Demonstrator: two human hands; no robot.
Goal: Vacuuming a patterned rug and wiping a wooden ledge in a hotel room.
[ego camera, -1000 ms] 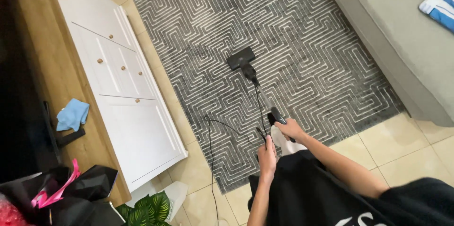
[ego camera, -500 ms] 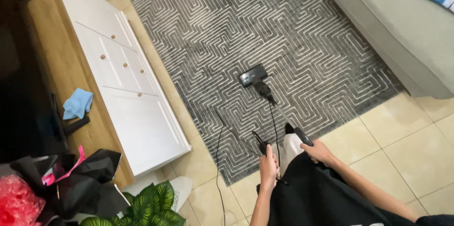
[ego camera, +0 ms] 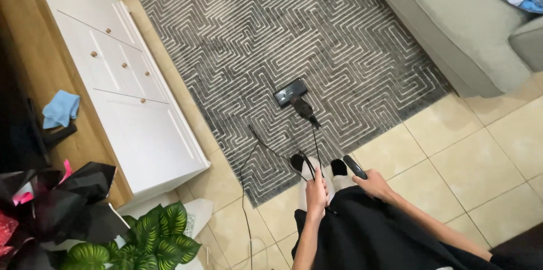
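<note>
The vacuum cleaner's handle (ego camera: pixel 354 166) is gripped in the right hand (ego camera: pixel 374 183), while its limp black cord (ego camera: pixel 266 148) is held in the left hand (ego camera: pixel 315 191). The stiff, seemingly light wand (ego camera: pixel 317 143) is best steered from that handle, at lower centre, with the floor head (ego camera: pixel 291 92) on the patterned rug (ego camera: pixel 283 49).

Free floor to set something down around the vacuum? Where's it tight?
Open: rug between white cabinet and sofa, beyond the vacuum head; bare tiles beside the right hand. Tight: near the left hand, where the cord loops by the feet; plant and black bags fill the lower-left corner.
</note>
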